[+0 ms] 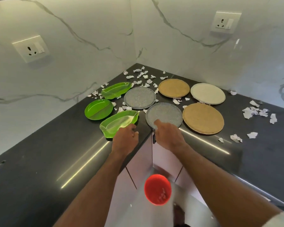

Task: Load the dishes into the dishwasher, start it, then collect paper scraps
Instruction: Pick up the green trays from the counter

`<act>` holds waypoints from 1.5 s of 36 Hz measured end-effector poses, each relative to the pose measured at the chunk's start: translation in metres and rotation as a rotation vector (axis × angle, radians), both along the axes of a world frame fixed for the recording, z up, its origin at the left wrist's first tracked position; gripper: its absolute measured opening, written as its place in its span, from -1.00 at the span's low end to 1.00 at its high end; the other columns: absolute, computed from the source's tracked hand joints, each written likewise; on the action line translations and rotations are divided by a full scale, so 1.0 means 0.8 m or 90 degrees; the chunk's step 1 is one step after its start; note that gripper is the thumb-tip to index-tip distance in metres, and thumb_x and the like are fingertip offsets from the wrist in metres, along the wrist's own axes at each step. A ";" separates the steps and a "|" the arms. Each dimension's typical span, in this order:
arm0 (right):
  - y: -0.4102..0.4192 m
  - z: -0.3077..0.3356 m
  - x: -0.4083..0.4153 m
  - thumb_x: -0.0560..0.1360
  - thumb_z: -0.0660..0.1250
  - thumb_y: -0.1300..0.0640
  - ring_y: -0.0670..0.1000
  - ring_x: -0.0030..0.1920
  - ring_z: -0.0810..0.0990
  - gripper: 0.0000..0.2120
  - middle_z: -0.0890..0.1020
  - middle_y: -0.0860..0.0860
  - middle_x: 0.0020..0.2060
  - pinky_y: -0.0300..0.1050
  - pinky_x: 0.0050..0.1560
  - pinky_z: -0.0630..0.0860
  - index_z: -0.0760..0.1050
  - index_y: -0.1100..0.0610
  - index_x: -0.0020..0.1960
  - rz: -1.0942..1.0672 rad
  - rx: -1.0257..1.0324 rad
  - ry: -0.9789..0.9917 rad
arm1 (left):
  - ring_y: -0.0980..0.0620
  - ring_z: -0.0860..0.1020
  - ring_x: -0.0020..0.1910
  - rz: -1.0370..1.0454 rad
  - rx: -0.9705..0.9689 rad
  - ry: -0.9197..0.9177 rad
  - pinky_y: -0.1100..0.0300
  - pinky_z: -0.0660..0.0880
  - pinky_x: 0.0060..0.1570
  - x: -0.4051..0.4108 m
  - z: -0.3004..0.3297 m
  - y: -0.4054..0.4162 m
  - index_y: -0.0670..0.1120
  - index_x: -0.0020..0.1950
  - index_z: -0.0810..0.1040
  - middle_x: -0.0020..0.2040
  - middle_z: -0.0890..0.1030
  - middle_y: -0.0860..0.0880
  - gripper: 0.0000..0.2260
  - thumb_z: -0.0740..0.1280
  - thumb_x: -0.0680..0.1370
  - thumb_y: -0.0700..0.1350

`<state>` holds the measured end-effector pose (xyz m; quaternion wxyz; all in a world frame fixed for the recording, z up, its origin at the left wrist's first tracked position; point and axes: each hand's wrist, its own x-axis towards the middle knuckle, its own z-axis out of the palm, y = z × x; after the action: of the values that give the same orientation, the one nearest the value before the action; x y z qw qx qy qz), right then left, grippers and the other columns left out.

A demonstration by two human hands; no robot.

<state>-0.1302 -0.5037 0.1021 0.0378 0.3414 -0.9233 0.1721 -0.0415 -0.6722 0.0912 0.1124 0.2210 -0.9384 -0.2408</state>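
Grey plate (pixel 164 114) under right hand (pixel 168 134) thumb, fingers beneath rim (left hand (pixel 125 139) loosely curled, empty).

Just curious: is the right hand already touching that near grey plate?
Touching. The head view shows the right hand with fingers lying on the near grey plate's front rim.

We find the inner corner of the dark counter (pixel 39 161) crowded: three green dishes (pixel 98 109), two grey plates (pixel 139 97), two tan plates (pixel 203 118) and a cream plate (pixel 207 93) lie close together, with crumpled paper scraps (pixel 142 74) filling the gaps between them and the strip behind them along the marble walls (pixel 80 46). We see open counter on the near left and on the far right past the loose scraps. Below, a red bin (pixel 157 189) stands on the floor in front of the cabinet doors (pixel 138 161).
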 end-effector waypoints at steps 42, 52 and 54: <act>-0.231 -0.103 -0.118 0.54 0.18 0.15 0.30 -0.06 0.62 -0.70 0.64 0.22 -0.09 0.12 -0.10 0.54 0.41 0.12 0.27 -0.087 -0.004 -0.235 | -0.16 0.56 0.22 0.246 0.179 -0.118 0.02 0.49 0.14 -0.082 -0.077 -0.269 -0.11 0.28 0.56 0.23 0.62 -0.11 -0.66 0.36 0.52 -0.08; -0.251 -0.118 -0.108 0.52 0.23 0.17 0.32 -0.06 0.59 -0.86 0.64 0.22 -0.11 0.12 -0.06 0.51 0.42 0.10 0.08 -0.202 -0.057 -0.263 | -0.16 0.58 0.08 0.310 0.276 -0.102 0.10 0.46 0.00 -0.087 -0.099 -0.311 -0.12 0.25 0.52 0.09 0.63 -0.12 -0.64 0.42 0.50 -0.03; -0.253 -0.121 -0.108 0.52 0.25 0.17 0.31 -0.08 0.58 -0.89 0.63 0.22 -0.14 0.13 -0.07 0.52 0.42 0.12 0.04 -0.225 -0.074 -0.270 | -0.13 0.56 0.02 0.326 0.296 -0.095 0.12 0.44 -0.03 -0.090 -0.102 -0.315 -0.12 0.22 0.53 0.06 0.63 -0.11 -0.66 0.43 0.50 -0.02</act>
<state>-0.2168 -0.7062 0.0054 -0.1071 0.1284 -0.9445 0.2827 -0.1137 -0.9240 0.0092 0.0467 0.4857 -0.7783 -0.3952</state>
